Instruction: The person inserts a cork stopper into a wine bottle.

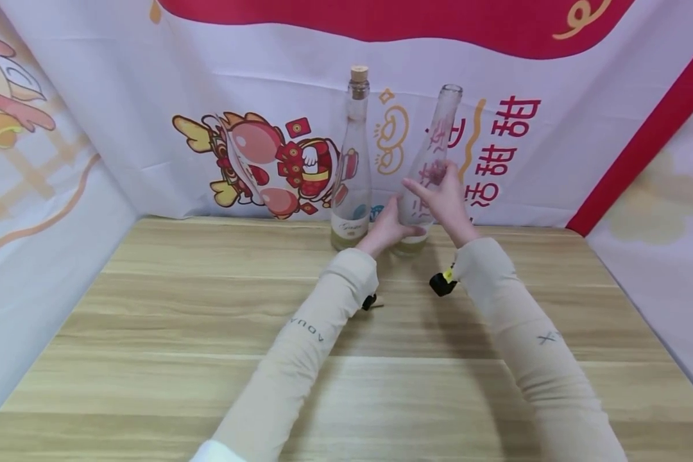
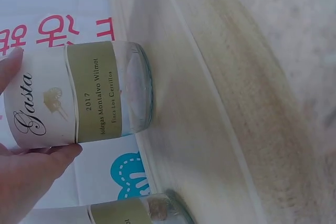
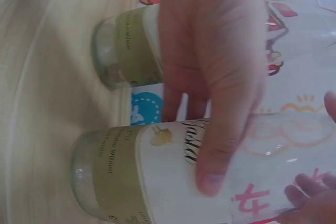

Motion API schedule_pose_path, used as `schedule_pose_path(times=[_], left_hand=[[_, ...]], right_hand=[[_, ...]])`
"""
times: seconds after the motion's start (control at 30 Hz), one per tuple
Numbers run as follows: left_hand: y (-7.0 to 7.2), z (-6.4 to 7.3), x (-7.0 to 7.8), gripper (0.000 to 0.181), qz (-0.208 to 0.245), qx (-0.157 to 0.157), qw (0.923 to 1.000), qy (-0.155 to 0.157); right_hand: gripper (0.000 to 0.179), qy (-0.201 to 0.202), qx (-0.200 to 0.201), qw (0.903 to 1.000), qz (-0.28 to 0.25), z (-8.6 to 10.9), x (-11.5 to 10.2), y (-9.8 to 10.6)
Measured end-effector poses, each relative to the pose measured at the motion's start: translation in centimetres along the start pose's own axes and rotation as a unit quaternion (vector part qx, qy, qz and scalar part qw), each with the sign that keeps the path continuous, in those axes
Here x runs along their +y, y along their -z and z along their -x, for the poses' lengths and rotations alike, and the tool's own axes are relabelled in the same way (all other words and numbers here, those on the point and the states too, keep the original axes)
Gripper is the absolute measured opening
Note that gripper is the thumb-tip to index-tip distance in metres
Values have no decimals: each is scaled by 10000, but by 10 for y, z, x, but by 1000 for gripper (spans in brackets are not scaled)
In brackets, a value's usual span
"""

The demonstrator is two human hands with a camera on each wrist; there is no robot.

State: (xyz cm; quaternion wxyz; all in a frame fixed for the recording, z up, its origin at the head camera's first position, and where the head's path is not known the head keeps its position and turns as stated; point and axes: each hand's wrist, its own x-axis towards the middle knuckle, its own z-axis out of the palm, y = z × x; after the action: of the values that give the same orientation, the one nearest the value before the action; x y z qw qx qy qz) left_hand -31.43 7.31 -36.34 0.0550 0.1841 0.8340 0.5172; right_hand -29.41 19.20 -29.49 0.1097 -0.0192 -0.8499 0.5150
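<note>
Both of my hands are on a clear glass wine bottle (image 1: pixel 443 119) with an open mouth, which leans a little to the right. My left hand (image 1: pixel 389 228) grips it low, with thumb and fingers around the white and olive label (image 2: pixel 96 92). Higher on the body, my right hand (image 1: pixel 447 202) holds the same bottle between thumb and fingers. Whether its base touches the table cannot be told. Just left of it, a second bottle (image 1: pixel 355 147) with a cork (image 1: pixel 359 74) in its neck stands upright.
The wood-grain table (image 1: pixel 208 333) ends at a printed white cloth (image 1: pixel 300 58) hanging close behind the bottles. More cloth hangs along the left and right sides. A small black and yellow wrist device (image 1: pixel 442 282) sits below my right wrist.
</note>
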Motion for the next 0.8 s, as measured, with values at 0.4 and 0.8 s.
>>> schedule_pose_path(times=[0.4,0.8], left_hand=[[6,9,6,90,-246,-487,9985,19],[25,29,32,93,-11,-1611,9806,-1113]], right_hand=[[65,476,-5,9988,-64,18,-3,2],[52,1372,-271,9899,-234,64,-36,28]])
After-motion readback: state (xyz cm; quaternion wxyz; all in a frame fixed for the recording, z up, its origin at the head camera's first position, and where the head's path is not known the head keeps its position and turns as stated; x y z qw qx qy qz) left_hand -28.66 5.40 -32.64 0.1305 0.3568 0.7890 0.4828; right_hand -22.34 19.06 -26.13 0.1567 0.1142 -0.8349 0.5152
